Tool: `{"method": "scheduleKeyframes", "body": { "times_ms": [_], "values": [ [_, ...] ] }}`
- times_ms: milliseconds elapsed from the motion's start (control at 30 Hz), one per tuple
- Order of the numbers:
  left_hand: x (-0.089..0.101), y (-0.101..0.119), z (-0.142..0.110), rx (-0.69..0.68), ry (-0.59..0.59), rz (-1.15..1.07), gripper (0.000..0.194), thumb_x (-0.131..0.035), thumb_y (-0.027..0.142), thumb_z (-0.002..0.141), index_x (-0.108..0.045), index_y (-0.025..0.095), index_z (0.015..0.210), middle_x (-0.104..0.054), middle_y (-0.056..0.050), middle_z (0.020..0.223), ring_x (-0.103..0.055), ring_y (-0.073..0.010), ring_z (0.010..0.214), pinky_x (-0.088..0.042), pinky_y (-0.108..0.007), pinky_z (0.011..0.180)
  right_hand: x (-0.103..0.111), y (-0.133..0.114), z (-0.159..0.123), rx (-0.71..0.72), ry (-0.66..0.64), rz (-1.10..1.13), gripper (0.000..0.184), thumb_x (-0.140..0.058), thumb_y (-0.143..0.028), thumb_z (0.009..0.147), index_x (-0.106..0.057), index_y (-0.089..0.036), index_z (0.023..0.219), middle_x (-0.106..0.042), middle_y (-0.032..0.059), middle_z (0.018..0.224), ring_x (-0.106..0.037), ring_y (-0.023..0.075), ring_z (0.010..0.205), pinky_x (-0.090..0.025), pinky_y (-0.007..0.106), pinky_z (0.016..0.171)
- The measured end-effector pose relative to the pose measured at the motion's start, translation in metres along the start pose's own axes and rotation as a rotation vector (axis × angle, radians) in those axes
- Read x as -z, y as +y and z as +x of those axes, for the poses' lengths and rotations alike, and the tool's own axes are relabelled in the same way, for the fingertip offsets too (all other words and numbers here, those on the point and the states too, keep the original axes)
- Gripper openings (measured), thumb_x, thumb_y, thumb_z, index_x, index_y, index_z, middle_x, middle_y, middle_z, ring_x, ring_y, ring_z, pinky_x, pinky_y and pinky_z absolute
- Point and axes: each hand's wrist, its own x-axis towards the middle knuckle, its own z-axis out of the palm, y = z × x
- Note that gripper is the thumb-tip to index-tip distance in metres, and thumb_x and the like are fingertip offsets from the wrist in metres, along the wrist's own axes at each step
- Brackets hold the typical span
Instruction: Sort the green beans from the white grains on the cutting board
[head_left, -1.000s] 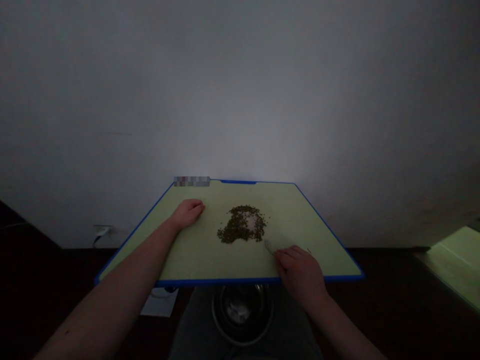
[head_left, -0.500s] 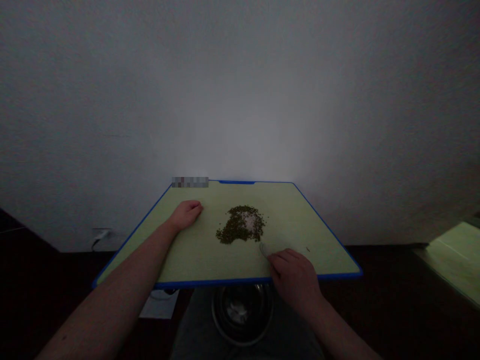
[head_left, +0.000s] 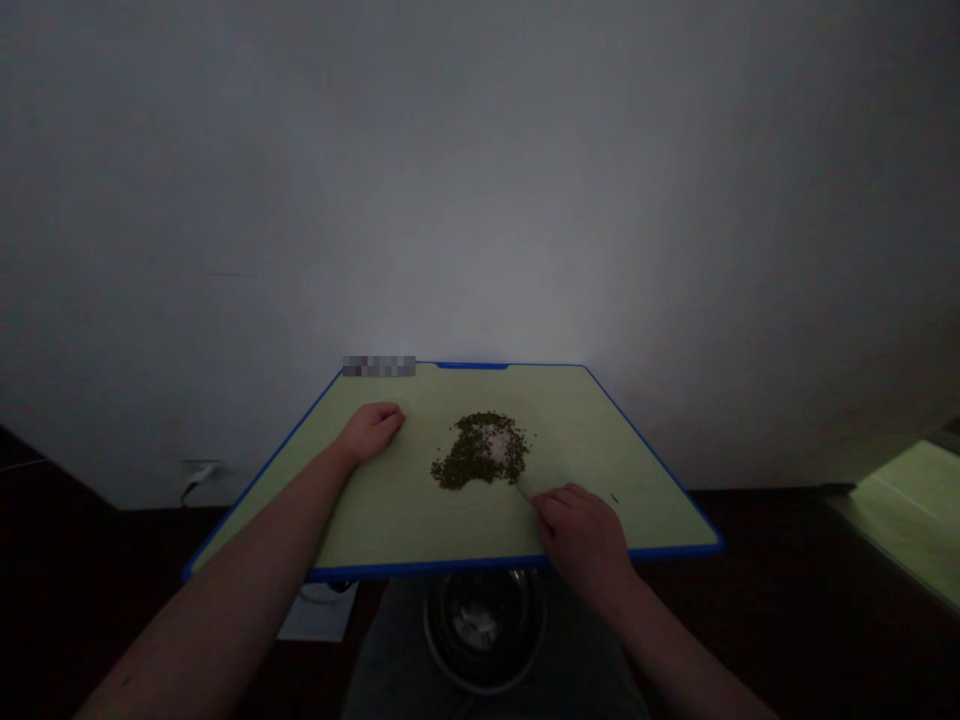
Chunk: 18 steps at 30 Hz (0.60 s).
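A loose heap of small green grains, perhaps beans (head_left: 469,465), lies mid-table, with a patch of pale whitish grains (head_left: 499,443) in its right part. My right hand (head_left: 581,525) is closed on the handle of a small metal spoon (head_left: 523,487), near the table's front edge. The spoon's tip reaches the heap's lower right edge; its bowl shows only faintly. Left of the heap, my left hand (head_left: 373,430) rests on the tabletop as a loose fist, apart from the grains. Nothing shows between its fingers.
The pale table (head_left: 390,530) has a blue rim and stands against a grey wall (head_left: 480,200). Below its front edge, a metal bowl (head_left: 486,680) sits on my lap. A dark sliver (head_left: 615,498) lies at the right. A plugged-in cord (head_left: 201,478) is at the wall's lower left.
My right hand has moved slightly forward and left, bringing the spoon to the edge of the heap. My left hand stays in place.
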Motion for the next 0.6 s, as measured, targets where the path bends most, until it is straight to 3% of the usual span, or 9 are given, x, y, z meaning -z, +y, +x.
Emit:
{"method": "scheduleKeyframes", "body": {
  "times_ms": [600],
  "values": [
    [0.0003,-0.0045,-0.0013,0.036,-0.012,-0.028,0.028,-0.039,0.037,0.072,-0.043,0.018,0.052,-0.038,0.004,0.047,-0.039,-0.0115,0.051,-0.028,-0.023,0.049,0.0046,0.0028,-0.0022,-0.095,-0.076,-0.092,0.016,-0.051,-0.019,0.080,-0.065,-0.022,0.085,-0.066,0.0042,0.082,-0.056,0.0182,0.081,-0.037,0.028,0.068]
  ]
}}
